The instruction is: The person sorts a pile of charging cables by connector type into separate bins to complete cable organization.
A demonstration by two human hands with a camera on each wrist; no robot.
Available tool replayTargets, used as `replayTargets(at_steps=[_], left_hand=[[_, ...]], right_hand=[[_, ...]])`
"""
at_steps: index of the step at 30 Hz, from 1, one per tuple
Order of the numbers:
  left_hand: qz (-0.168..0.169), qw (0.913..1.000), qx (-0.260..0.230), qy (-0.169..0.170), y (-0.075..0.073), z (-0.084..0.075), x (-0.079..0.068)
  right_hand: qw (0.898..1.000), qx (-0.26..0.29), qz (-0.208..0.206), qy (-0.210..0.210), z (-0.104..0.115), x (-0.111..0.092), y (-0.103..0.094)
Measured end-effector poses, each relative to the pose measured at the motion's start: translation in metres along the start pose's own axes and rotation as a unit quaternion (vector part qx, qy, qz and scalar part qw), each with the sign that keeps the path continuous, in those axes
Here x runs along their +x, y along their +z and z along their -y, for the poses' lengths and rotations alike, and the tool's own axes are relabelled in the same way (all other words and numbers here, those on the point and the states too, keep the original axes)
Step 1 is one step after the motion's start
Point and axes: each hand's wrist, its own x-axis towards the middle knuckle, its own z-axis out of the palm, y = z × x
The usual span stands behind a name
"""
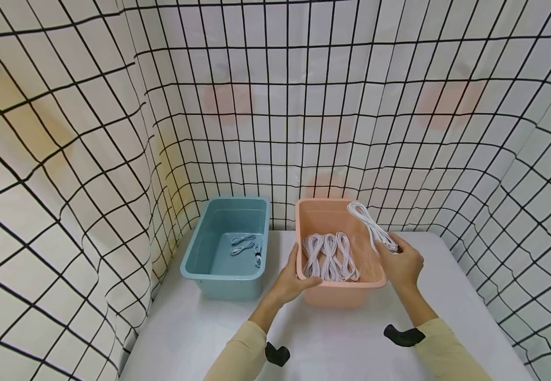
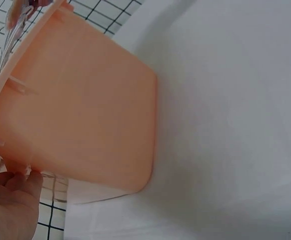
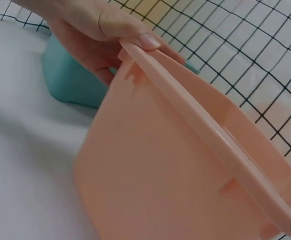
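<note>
My left hand point(image 1: 288, 283) grips the front left corner of a peach plastic bin point(image 1: 339, 296), thumb over the rim and fingers along the outer side. Inside that bin, several bundles of white cord point(image 1: 330, 259) lie side by side toward the left. Over the bin's right rim my right hand point(image 1: 403, 263) holds another white cord bundle point(image 1: 373, 227), its looped end pointing up and to the left. In the left wrist view the left fingers point(image 2: 15, 187) press under the rim of the bin point(image 2: 85, 105). The right wrist view shows the left hand point(image 3: 100, 30) on the bin's corner.
A blue-green bin point(image 1: 228, 288) stands to the left with several small tied cords point(image 1: 242, 247) on its floor. Both bins rest on a white table point(image 1: 342, 344). Black netting point(image 1: 285, 116) hangs in front of pale walls at the back and both sides.
</note>
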Motion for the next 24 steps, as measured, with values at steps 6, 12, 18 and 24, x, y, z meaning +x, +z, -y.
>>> replayTargets(at_steps=[6,12,18,24], left_hand=[[0.002,1.0,0.001,-0.006,0.0,-0.003,-0.002],[0.002,0.9999,0.009,-0.01,0.001,-0.004,-0.001],[0.004,0.9996,0.024,-0.012,0.001,-0.006,-0.001],[-0.005,0.9944,0.105,0.014,-0.003,-0.015,-0.001]], right_hand=[[1.0,0.001,-0.005,-0.017,0.007,0.0,0.01],[0.995,-0.063,0.073,-0.008,0.01,0.0,0.013],[0.995,-0.069,0.074,-0.016,0.008,0.001,0.011],[0.992,-0.049,0.104,-0.056,0.015,0.004,0.01]])
